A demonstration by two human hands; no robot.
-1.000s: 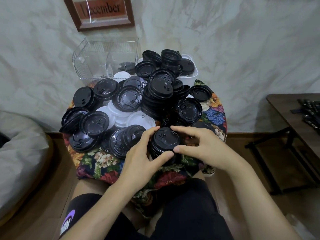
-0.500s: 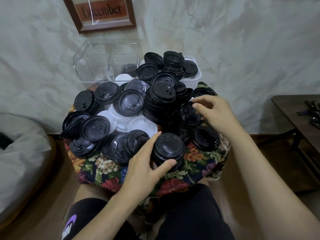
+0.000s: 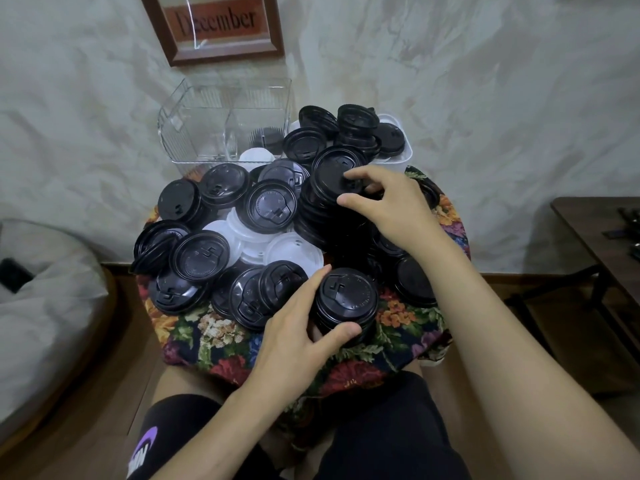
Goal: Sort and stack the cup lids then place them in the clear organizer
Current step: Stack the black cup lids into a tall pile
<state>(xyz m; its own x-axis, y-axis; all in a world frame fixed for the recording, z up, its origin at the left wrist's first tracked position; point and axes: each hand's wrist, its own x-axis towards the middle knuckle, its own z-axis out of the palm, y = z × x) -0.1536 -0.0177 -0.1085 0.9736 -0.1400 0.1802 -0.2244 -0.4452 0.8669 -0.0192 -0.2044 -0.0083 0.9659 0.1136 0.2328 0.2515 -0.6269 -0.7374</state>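
A heap of loose black lids and a few white lids covers a small floral-clothed table. My left hand grips a short stack of black lids at the table's front, thumb and fingers curled round its sides. My right hand reaches over the middle of the heap, its fingers and thumb curling round the edge of the top lid of a tall black lid pile. The clear organizer stands at the back left with a few black lids in its right compartment.
A white tub heaped with black lids stands at the back right. A framed "December" sign hangs on the wall. A dark side table is at right and a grey cushion at left. My knees sit under the table's front edge.
My right hand left the front stack, swung out to the right side of the heap, then moved left onto the tall middle pile. My left hand has stayed on the front stack.
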